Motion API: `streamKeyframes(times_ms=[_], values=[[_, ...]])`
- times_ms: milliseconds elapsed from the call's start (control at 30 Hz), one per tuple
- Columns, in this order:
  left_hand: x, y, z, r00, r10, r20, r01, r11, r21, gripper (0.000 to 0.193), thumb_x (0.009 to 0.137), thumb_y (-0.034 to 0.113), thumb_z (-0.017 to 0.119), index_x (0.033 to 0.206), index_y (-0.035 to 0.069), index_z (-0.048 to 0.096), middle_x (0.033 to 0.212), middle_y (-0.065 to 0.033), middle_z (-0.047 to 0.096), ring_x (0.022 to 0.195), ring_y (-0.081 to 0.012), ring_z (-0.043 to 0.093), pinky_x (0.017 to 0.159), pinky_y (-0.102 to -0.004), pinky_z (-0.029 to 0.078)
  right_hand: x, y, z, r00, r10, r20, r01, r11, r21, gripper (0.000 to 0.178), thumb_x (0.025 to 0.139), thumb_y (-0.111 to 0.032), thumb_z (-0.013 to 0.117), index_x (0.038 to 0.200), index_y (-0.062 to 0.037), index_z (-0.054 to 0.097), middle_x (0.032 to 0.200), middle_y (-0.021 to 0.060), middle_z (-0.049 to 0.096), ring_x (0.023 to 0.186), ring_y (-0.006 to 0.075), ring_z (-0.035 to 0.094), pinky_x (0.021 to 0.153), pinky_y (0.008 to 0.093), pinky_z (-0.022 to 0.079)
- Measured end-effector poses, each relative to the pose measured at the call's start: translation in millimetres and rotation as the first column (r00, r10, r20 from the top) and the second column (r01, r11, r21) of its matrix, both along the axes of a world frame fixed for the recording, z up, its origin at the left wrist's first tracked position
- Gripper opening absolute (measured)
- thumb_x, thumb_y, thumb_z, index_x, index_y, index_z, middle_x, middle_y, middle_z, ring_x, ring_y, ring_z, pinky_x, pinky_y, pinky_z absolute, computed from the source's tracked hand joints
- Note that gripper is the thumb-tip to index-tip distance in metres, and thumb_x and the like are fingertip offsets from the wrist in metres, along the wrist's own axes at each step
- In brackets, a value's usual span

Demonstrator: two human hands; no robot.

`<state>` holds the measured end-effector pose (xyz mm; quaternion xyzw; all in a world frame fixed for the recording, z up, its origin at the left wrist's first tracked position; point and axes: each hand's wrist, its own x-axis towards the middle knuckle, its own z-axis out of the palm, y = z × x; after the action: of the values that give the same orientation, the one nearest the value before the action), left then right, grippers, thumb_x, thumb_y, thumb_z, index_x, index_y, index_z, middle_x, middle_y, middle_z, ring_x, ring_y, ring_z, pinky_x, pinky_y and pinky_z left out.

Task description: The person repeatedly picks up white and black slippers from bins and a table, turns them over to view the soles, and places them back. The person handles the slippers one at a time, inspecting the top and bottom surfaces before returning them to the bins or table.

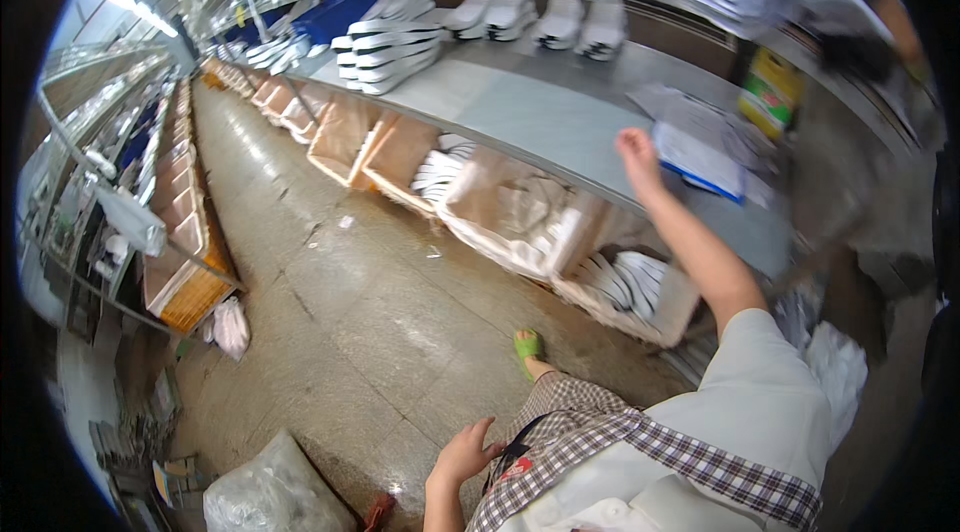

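My right hand [639, 154] is stretched out over the grey bench top [540, 117]. It is blurred, and its fingers cannot be made out clearly. Just right of it lie papers on a blue-edged clipboard [700, 147]. White shoe soles with dark edges are stacked [388, 54] farther left on the bench, and pairs of soles [580, 24] stand along its back. Low by my checked apron [570, 422], my left hand [466, 453] hangs with its fingers apart, holding nothing.
Lined crates [505, 217] holding white soles run under the bench. A yellow-green jug [770, 92] stands at its right end. Shelving and orange crates [190, 282] line the aisle's left side. A clear plastic bag of material [270, 487] sits on the floor [360, 302].
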<state>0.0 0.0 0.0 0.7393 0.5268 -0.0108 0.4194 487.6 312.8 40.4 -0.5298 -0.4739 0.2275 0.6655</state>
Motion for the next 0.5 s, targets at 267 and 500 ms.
streamKeyframes(times_ms=[267, 500], values=[[8, 186, 3, 0.987, 0.142, -0.076, -0.136, 0.987, 0.081, 0.049, 0.084, 0.039, 0.059, 0.124, 0.012, 0.049, 0.106, -0.0196, 0.061, 0.099, -0.0381, 0.058, 0.081, -0.0438, 0.049, 166, 292, -14, 0.864, -0.386, -0.322, 0.317, 0.916, -0.247, 0.038, 0.077, -0.046, 0.066, 0.094, -0.0126, 0.059, 0.066, -0.0004, 0.037, 0.055, 0.0111, 0.036, 0.048, 0.0288, 0.033], [9, 269, 2, 0.969, 0.138, -0.207, -0.164, 0.98, -0.114, 0.05, 0.085, 0.04, 0.057, 0.125, 0.012, 0.047, 0.111, -0.0173, 0.06, 0.1, -0.0364, 0.059, 0.082, -0.045, 0.049, 216, 386, -43, 0.584, -0.317, -0.747, 0.215, 0.948, -0.234, 0.042, 0.077, -0.045, 0.068, 0.1, -0.0116, 0.056, 0.089, 0.0077, 0.054, 0.075, 0.0192, 0.054, 0.055, 0.0312, 0.045]])
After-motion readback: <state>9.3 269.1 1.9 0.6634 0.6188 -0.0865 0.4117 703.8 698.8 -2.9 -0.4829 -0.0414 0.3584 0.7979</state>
